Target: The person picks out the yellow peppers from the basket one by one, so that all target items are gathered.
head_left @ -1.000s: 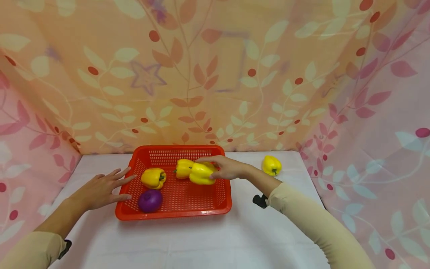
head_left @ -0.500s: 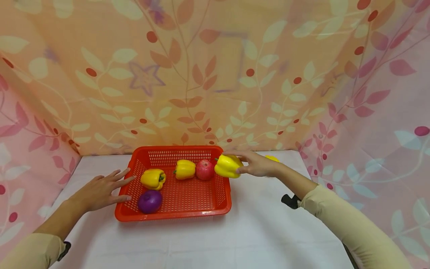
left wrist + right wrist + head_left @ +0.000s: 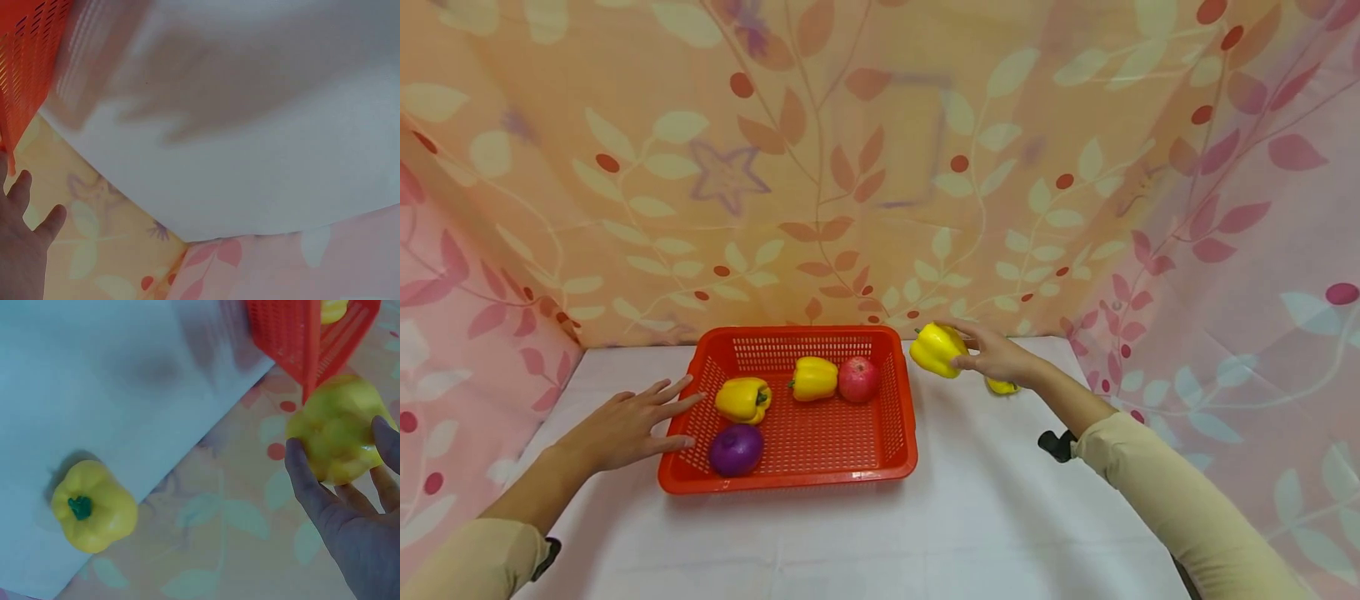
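Note:
My right hand (image 3: 1000,357) grips a yellow bell pepper (image 3: 937,350) in the air, just right of the red basket (image 3: 790,481). In the right wrist view, fingers and thumb curl round this pepper (image 3: 337,428). Spread fingers of my left hand (image 3: 628,423) rest at the basket's left rim, holding nothing. Inside the basket are a yellow bell pepper (image 3: 743,400) at the left, a purple onion-like ball (image 3: 736,450) in front of it, another yellow pepper (image 3: 815,379) and a red apple (image 3: 858,379) touching at the back.
Another yellow bell pepper (image 3: 94,506) with a green stem lies on the white tablecloth (image 3: 970,517) at the back right, partly hidden by my right wrist in the head view. Floral curtains (image 3: 865,208) stand behind the table and along both sides.
My right hand has carried the yellow bell pepper from above the basket rightward, past its right rim, uncovering the red apple. My left hand has stayed at the left rim.

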`<state>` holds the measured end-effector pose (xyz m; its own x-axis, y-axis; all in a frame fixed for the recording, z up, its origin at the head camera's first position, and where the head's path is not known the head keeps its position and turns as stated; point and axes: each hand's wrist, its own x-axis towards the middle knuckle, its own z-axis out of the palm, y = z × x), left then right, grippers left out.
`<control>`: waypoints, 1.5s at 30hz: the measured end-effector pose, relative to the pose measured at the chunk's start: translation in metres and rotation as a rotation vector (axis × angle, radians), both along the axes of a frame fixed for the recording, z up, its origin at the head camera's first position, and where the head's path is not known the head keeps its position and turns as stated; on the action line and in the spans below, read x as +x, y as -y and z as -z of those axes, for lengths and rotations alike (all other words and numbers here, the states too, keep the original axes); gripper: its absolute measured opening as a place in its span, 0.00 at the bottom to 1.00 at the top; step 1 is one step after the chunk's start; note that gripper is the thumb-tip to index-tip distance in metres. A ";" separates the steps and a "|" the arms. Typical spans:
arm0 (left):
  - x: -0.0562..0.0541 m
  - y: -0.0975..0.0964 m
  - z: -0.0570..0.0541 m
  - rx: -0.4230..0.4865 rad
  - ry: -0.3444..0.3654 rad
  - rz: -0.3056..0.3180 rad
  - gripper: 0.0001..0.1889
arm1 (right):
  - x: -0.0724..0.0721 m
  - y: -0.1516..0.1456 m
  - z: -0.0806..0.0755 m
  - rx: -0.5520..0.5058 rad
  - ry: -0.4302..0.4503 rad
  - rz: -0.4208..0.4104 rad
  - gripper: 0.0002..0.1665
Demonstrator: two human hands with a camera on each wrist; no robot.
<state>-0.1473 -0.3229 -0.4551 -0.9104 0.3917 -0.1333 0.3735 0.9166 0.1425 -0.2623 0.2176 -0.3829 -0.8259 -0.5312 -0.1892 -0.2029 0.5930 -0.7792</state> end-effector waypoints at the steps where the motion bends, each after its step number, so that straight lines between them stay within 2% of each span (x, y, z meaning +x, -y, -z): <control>1: 0.000 0.000 0.000 -0.001 0.001 0.001 0.42 | -0.001 -0.002 0.002 0.001 0.002 0.023 0.42; 6: 0.000 -0.001 -0.001 -0.001 0.011 -0.009 0.42 | -0.008 -0.010 0.016 -0.011 0.001 0.110 0.42; 13: 0.000 -0.002 -0.001 0.003 0.008 -0.003 0.42 | -0.013 -0.016 0.042 -0.024 -0.044 0.196 0.41; 21: 0.000 -0.002 -0.001 0.001 0.002 0.005 0.42 | -0.017 -0.023 0.072 0.045 -0.082 0.301 0.42; 26: 0.001 -0.003 -0.003 -0.006 0.001 0.012 0.41 | -0.017 -0.024 0.088 0.036 -0.062 0.359 0.41; 31: 0.000 -0.002 -0.002 -0.005 0.005 0.011 0.41 | -0.014 -0.023 0.105 0.030 -0.079 0.413 0.40; 38: 0.001 -0.002 -0.001 -0.008 0.008 0.006 0.42 | -0.012 -0.022 0.123 0.085 -0.132 0.429 0.39; 45: 0.001 -0.002 0.000 -0.007 -0.001 0.011 0.41 | -0.011 -0.019 0.131 0.133 -0.178 0.404 0.38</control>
<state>-0.1467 -0.3212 -0.4552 -0.9059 0.4012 -0.1354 0.3841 0.9132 0.1360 -0.2735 0.2368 -0.5142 -0.9876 -0.1402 -0.0701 -0.0585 0.7445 -0.6650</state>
